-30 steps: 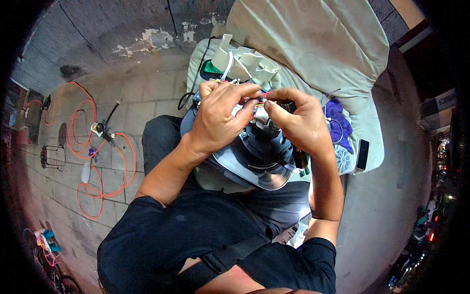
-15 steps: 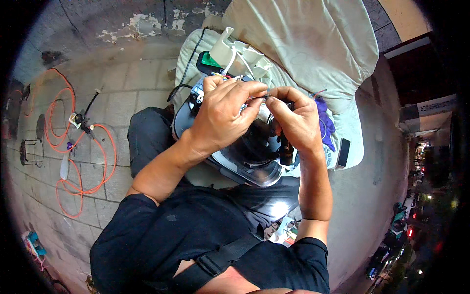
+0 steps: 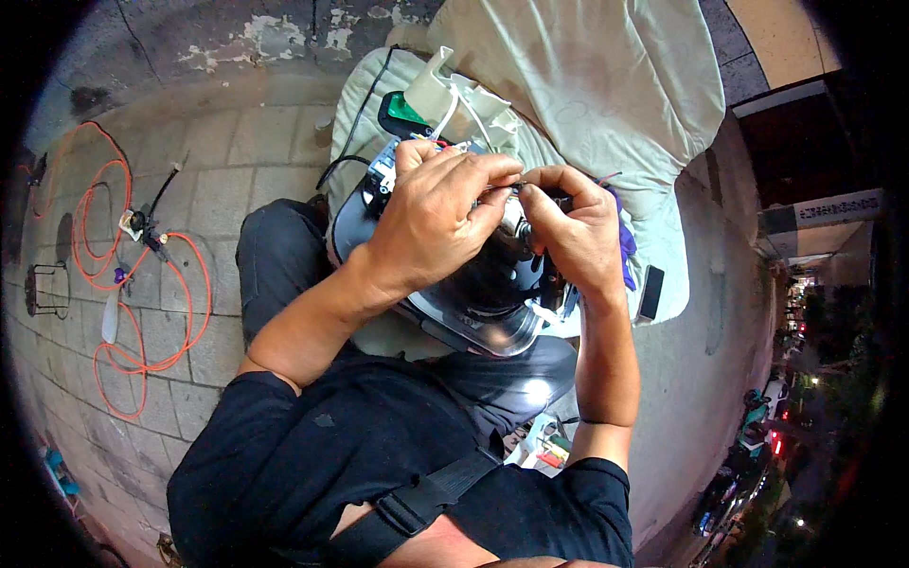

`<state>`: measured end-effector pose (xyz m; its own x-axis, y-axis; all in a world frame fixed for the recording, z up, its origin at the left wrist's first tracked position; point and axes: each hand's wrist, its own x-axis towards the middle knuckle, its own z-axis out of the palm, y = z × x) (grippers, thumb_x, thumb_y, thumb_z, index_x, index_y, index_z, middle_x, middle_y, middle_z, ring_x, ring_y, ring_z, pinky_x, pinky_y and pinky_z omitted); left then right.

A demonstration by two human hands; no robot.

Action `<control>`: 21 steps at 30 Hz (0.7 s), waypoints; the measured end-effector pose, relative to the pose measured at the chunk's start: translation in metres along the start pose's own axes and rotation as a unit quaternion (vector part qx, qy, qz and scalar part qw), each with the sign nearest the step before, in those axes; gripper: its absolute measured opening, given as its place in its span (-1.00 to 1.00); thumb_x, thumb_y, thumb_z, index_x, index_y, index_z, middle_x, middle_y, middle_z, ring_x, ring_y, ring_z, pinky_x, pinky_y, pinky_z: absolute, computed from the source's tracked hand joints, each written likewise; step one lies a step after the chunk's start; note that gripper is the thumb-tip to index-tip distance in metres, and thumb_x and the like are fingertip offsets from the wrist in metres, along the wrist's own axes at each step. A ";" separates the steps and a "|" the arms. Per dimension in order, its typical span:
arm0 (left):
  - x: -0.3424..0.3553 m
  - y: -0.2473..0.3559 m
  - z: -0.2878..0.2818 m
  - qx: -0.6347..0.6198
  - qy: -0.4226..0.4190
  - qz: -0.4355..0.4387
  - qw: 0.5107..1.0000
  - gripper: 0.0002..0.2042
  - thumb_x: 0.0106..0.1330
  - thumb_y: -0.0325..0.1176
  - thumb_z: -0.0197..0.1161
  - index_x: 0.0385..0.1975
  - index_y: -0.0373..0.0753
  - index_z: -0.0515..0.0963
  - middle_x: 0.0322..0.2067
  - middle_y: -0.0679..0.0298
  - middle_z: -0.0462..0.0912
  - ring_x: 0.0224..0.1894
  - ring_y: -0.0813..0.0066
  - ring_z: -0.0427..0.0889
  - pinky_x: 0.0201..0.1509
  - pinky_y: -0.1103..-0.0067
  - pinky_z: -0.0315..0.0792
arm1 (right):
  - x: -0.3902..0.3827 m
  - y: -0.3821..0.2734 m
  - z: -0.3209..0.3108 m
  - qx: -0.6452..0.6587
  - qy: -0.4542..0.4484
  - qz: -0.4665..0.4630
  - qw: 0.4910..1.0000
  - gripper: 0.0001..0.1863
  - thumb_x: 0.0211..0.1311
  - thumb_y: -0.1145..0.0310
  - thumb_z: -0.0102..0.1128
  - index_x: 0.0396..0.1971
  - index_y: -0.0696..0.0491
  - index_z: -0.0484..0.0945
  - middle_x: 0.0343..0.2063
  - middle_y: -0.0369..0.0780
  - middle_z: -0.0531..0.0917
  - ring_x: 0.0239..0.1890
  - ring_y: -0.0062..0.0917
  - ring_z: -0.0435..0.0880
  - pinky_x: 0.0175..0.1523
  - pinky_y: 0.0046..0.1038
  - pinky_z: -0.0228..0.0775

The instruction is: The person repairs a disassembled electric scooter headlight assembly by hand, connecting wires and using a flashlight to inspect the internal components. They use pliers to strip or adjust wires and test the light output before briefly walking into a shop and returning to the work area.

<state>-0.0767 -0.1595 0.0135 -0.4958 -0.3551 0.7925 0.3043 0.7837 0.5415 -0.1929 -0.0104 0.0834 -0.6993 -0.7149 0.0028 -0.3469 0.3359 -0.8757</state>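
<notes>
My left hand [image 3: 440, 208] and my right hand [image 3: 571, 225] meet above an opened appliance, both closed in a fingertip pinch. Between the fingertips runs what looks like a thin wire [image 3: 517, 186], mostly covered by the fingers. Under my hands, the rounded appliance body [image 3: 473, 308] has a dark, glossy middle and a pale rim. By my left fingers sits a light-blue and white part [image 3: 383, 163] with coloured wires [image 3: 432, 143]. Something black shows under my right palm, too hidden to name.
A pale padded cloth [image 3: 578, 85] lies beneath the work. On it are a white plastic casing [image 3: 445, 90], a black-and-green piece [image 3: 405, 111], purple cloth [image 3: 626, 241] and a phone [image 3: 651, 293]. An orange cable [image 3: 199, 275] coils on the paving at left.
The view has shifted slightly, moving the surroundings a little left. Both hands keep their pinch above the appliance. The black object under my right palm is less visible.
</notes>
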 end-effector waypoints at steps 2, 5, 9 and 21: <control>0.000 0.000 0.001 -0.002 -0.001 0.001 1.000 -0.65 0.22 -0.49 0.52 0.01 -0.14 0.67 -0.22 0.38 0.85 -0.21 0.47 0.79 0.05 0.39 0.30 | 0.000 0.003 -0.001 -0.016 0.001 -0.017 1.000 -0.79 0.38 0.34 0.35 -0.21 0.20 0.75 -0.58 -0.42 0.63 -0.54 -0.82 0.52 -0.45 -0.63 0.34; -0.001 0.000 0.001 -0.005 0.003 0.001 1.000 -0.65 0.22 -0.49 0.53 0.01 -0.14 0.66 -0.23 0.38 0.85 -0.21 0.47 0.79 0.05 0.39 0.30 | 0.000 0.007 0.002 -0.013 0.011 -0.036 0.999 -0.78 0.37 0.34 0.35 -0.21 0.21 0.74 -0.55 -0.41 0.66 -0.51 -0.82 0.53 -0.41 -0.63 0.37; -0.001 -0.001 0.002 0.001 0.003 0.006 1.000 -0.65 0.22 -0.49 0.53 0.00 -0.14 0.67 -0.23 0.37 0.86 -0.23 0.47 0.78 0.05 0.39 0.30 | 0.000 0.009 0.004 -0.037 0.030 -0.059 0.997 -0.77 0.35 0.35 0.34 -0.19 0.22 0.75 -0.52 -0.37 0.68 -0.51 -0.79 0.56 -0.40 -0.62 0.41; -0.001 0.002 0.002 -0.019 0.009 -0.009 1.000 -0.73 0.29 -0.45 0.47 -0.04 -0.14 0.65 -0.26 0.35 0.81 -0.24 0.37 0.74 0.05 0.34 0.28 | -0.001 -0.003 0.001 0.001 0.003 0.022 1.000 -0.74 0.36 0.32 0.30 -0.16 0.22 0.75 -0.58 -0.38 0.65 -0.57 -0.75 0.58 -0.47 -0.59 0.43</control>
<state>-0.0775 -0.1563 0.0136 -0.4869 -0.3787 0.7871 0.3267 0.7568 0.5662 -0.1910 -0.0107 0.0853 -0.7177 -0.6956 -0.0320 -0.3155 0.3658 -0.8756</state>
